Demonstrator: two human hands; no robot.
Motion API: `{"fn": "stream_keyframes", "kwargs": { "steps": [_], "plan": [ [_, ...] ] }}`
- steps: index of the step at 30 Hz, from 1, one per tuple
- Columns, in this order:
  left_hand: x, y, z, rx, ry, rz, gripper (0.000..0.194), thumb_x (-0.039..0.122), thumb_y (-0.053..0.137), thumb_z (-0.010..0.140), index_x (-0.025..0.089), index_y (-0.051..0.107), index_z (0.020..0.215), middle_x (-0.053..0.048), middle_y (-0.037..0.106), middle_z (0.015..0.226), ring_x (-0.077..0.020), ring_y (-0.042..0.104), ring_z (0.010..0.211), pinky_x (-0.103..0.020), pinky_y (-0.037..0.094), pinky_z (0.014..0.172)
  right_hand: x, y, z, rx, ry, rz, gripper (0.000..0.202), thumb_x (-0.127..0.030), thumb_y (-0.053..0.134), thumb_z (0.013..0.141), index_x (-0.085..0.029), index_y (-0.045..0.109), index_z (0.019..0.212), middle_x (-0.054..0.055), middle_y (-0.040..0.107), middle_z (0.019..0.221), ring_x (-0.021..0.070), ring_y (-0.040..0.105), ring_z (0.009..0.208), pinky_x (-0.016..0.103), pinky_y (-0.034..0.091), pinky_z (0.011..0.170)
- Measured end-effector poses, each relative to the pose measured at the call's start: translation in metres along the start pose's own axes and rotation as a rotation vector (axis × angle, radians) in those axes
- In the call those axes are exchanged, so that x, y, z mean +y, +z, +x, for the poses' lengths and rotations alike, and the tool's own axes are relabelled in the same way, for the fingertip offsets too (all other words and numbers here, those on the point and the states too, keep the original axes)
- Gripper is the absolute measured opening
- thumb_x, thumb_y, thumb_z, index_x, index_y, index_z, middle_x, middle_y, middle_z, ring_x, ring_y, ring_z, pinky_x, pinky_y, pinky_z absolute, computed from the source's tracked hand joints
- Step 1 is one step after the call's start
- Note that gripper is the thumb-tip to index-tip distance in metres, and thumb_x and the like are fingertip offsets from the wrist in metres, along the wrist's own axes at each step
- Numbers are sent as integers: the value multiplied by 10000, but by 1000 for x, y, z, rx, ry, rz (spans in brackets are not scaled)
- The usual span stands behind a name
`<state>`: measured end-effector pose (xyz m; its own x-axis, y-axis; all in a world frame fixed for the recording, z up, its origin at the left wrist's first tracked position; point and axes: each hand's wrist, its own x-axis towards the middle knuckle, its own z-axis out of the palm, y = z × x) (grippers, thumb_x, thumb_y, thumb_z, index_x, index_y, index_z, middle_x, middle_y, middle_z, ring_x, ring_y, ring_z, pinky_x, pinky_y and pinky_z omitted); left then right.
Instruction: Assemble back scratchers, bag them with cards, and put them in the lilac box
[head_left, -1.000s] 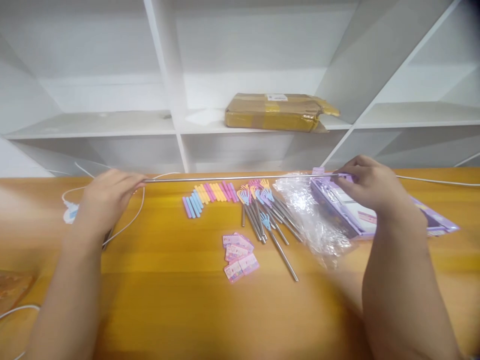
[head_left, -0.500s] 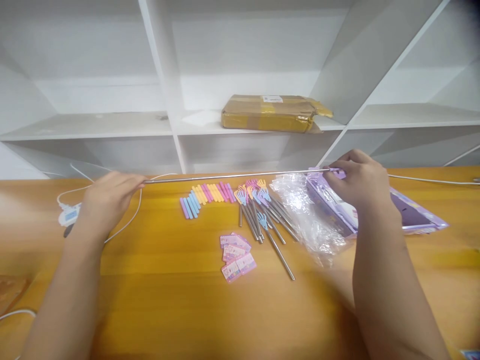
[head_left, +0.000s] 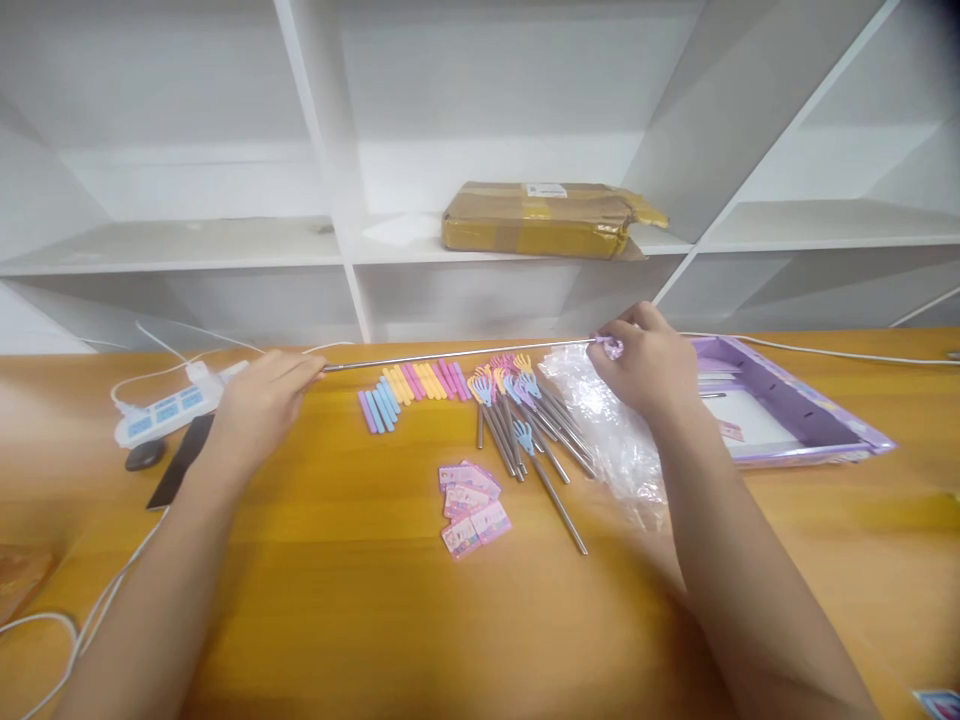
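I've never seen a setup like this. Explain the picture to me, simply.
There is no machine here: these are a person's bare hands, seen by a camera worn on the head, looking forward and down. The left hand's grip and the right hand's grip hold opposite ends of a thin metal rod, raised over a wooden table. On the table lie coloured sticks, metal rods with hand-shaped heads, pink cards, crinkled clear plastic, an open purple box and a power strip. Behind, a taped carton sits on a shelf.
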<state>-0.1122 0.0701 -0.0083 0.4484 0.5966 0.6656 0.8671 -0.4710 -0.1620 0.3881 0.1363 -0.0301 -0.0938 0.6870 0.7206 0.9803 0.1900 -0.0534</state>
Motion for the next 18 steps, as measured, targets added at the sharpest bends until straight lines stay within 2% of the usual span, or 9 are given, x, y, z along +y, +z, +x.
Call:
{"fn": "stream_keyframes", "kwargs": {
  "steps": [4,9,14,18],
  "plan": [
    [-2,-2,-2,-26,16,-18,268,173,539,1033,274,731,1190,-61,808,1121,-244,726,964,-381,552,850,-6,2,-2,2,-21,33,266,-337,571,925,-191,794,933,110,683,1006,212,622,746,321,361,549],
    [16,1,0,-61,56,-19,269,144,520,1027,241,724,1174,-62,803,1157,-241,726,990,-373,555,883,-35,5,-8,-53,-82,66,261,-347,581,948,-186,786,951,100,680,1041,183,587,700,320,346,560],
    [46,10,1,-101,86,5,301,104,500,1014,230,702,1197,-64,807,1102,-240,722,933,-360,543,782,-83,7,-22,-83,-163,90,269,-333,548,992,-194,776,952,91,692,1036,158,557,629,318,318,549],
    [84,24,-4,-116,169,-57,280,73,493,1016,193,686,1179,-84,796,1093,-227,717,913,-348,531,748,-132,5,-47,-159,-324,96,300,-290,493,1027,-203,751,901,87,688,967,137,518,576,315,287,546]
  ]
}}
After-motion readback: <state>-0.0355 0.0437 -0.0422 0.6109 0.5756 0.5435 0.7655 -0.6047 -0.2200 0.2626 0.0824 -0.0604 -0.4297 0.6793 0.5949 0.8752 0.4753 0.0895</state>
